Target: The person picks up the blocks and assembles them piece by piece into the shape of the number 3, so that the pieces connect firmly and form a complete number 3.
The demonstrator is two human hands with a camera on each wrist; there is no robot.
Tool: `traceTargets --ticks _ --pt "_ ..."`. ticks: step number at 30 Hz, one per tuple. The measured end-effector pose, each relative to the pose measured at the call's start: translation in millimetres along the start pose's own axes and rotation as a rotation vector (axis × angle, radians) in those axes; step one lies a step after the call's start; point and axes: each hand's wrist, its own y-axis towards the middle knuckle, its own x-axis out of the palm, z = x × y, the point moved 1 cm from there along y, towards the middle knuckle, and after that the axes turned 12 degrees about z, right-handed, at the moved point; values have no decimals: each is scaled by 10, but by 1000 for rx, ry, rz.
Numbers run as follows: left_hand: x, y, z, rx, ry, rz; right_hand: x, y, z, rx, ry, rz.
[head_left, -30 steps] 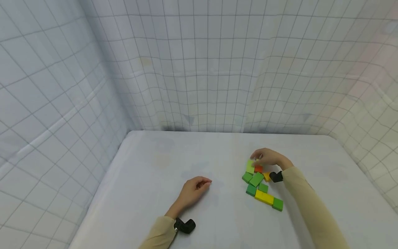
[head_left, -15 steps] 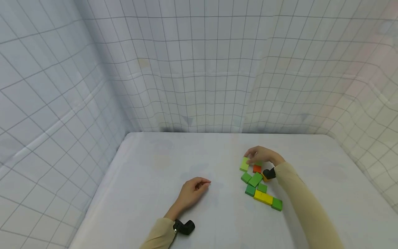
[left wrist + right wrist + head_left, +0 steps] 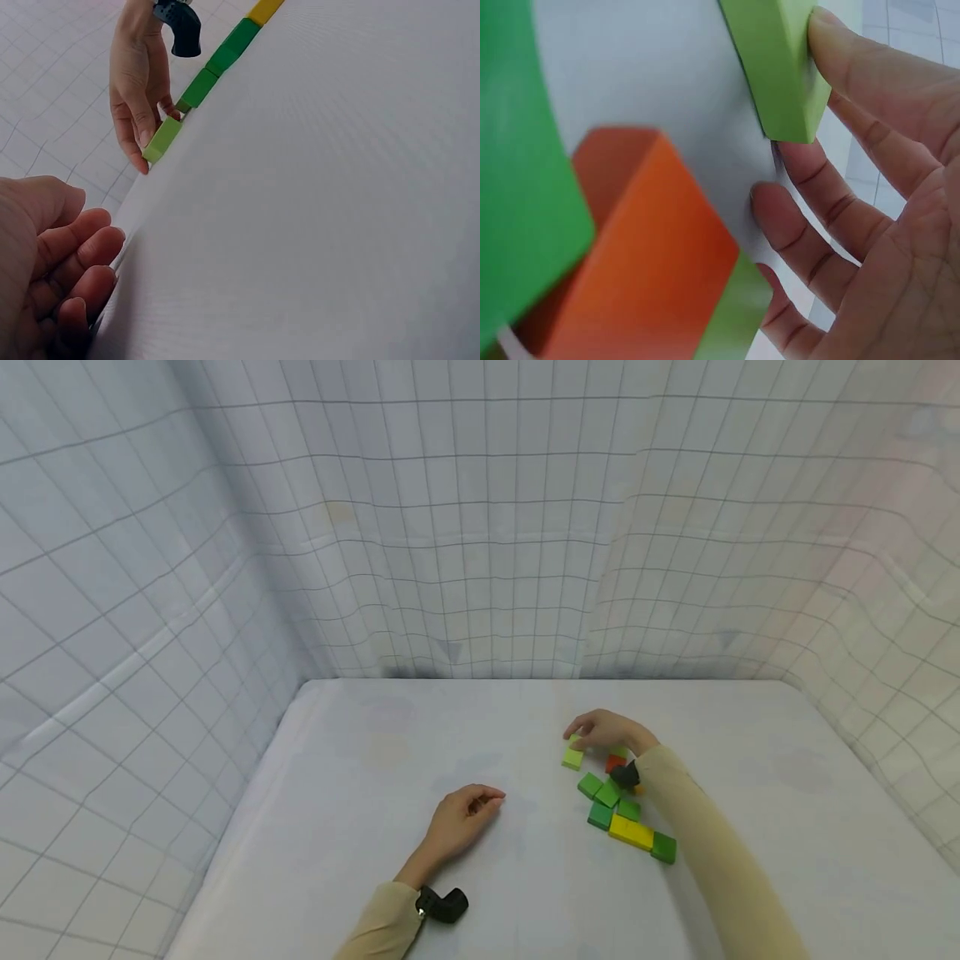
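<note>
My right hand (image 3: 603, 729) holds a light green block (image 3: 572, 760) at the far right part of the table. In the right wrist view its thumb lies along one side of the light green block (image 3: 784, 71), with fingers behind it. Close to this hand is an orange-red block (image 3: 649, 255), with another light green block (image 3: 739, 311) against it. My left hand (image 3: 459, 820) rests on the white table (image 3: 360, 777), left of the blocks, its fingers loosely curled around nothing. The left wrist view shows the left hand (image 3: 52, 255) at its lower left.
Several green blocks (image 3: 591, 784) lie in a loose cluster nearer than the right hand. A yellow block (image 3: 632, 832) and a dark green block (image 3: 663, 847) sit end to end. The right wrist camera (image 3: 624, 775) partly hides an orange-yellow block. White grid-patterned curtains (image 3: 480, 527) surround the table.
The right hand has moved left with the light green block, away from the orange-red block, and the block's gap from the cluster has grown. The left hand stays in place.
</note>
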Motion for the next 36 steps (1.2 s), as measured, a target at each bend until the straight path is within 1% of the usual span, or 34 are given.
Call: traceTargets --ticks 3,6,8,11,13,15,19,22,24,27,32,36 --pt "-9 6 8 -3 18 2 37 28 -44 2 14 10" --pt "-7 20 11 -7 43 9 86 52 -88 35 45 35" --pt "0 32 9 -9 61 19 123 61 -118 64 44 60" --pt "24 57 9 -17 83 40 176 58 -155 84 -4 93" --pt "42 73 13 -16 91 52 208 46 -180 89 -46 106" --pt "60 93 18 -29 101 65 236 28 -208 96 -66 113" --pt "81 135 26 -61 139 98 301 -10 -271 95 -71 116" --pt "95 166 12 -79 175 124 369 -37 -324 109 -30 103" --pt "103 181 1 -81 194 134 414 -53 -357 135 -4 97" --pt "114 196 -14 -78 199 138 460 -77 -405 146 -18 93" --pt "133 218 -2 -59 201 144 487 -114 -477 74 -133 86" --pt "150 236 12 -52 223 145 503 -146 -514 39 -157 76"
